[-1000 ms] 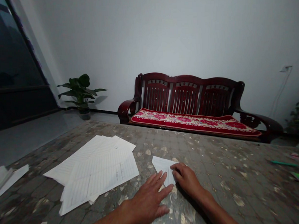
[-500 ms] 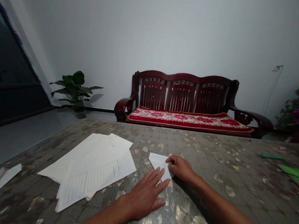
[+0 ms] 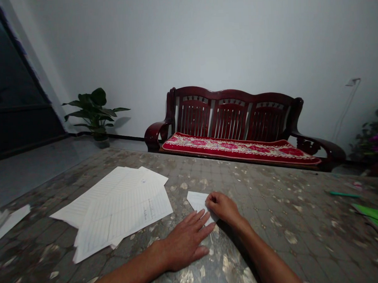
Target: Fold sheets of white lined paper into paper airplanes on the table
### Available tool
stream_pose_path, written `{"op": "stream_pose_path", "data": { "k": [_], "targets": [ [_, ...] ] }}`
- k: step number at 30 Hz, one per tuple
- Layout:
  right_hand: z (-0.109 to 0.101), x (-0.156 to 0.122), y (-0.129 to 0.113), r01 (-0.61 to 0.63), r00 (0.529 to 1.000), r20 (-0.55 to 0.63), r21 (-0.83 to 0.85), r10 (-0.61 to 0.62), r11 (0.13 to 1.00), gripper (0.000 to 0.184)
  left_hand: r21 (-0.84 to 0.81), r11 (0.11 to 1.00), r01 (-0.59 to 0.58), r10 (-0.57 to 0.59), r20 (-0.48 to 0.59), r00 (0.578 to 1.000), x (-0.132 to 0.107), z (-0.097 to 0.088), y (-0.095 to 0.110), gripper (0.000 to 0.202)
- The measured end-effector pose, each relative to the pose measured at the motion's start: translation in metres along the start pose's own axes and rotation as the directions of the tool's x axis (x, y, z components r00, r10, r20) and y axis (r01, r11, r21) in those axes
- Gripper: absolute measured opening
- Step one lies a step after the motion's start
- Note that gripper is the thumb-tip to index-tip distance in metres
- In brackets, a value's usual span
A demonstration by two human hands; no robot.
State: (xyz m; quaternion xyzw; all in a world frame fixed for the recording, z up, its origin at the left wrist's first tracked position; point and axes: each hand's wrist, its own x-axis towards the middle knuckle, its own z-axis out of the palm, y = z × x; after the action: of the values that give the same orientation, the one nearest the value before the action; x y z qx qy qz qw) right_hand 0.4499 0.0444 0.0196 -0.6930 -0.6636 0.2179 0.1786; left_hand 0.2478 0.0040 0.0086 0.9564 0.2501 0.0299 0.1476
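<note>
While left hand [image 3: 184,242] lies flat, fingers spread, right hand [image 3: 221,208] rests curled on folded white paper [image 3: 196,201].

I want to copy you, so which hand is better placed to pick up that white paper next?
Probably the right hand: its fingers rest on the small white pointed paper, while the left hand lies flat on the speckled grey tabletop, fingertips only beside the paper.
</note>
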Motion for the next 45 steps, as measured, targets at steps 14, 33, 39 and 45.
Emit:
{"op": "stream_pose_path", "data": {
  "k": [14,33,39,45],
  "targets": [
    [0.006,-0.003,-0.002,0.014,0.996,-0.083,-0.109,-0.023,0.994,0.014,0.044,0.999,0.02,-0.019,-0.027,0.999,0.001,0.0,0.002,0.068],
    [0.005,-0.005,-0.001,0.08,0.995,-0.042,-0.234,-0.092,0.969,0.017,0.04,0.998,0.041,-0.039,-0.061,0.997,-0.001,0.01,0.007,0.062],
    [0.006,-0.006,-0.003,0.059,0.995,-0.065,-0.219,-0.075,0.974,0.014,0.014,0.999,0.036,-0.035,-0.026,0.999,0.0,0.003,0.012,0.066],
    [0.007,-0.006,-0.003,0.056,0.995,-0.072,-0.228,-0.075,0.972,0.016,0.008,0.998,0.068,-0.068,0.003,0.998,-0.001,0.003,0.017,0.068]
  ]
}}
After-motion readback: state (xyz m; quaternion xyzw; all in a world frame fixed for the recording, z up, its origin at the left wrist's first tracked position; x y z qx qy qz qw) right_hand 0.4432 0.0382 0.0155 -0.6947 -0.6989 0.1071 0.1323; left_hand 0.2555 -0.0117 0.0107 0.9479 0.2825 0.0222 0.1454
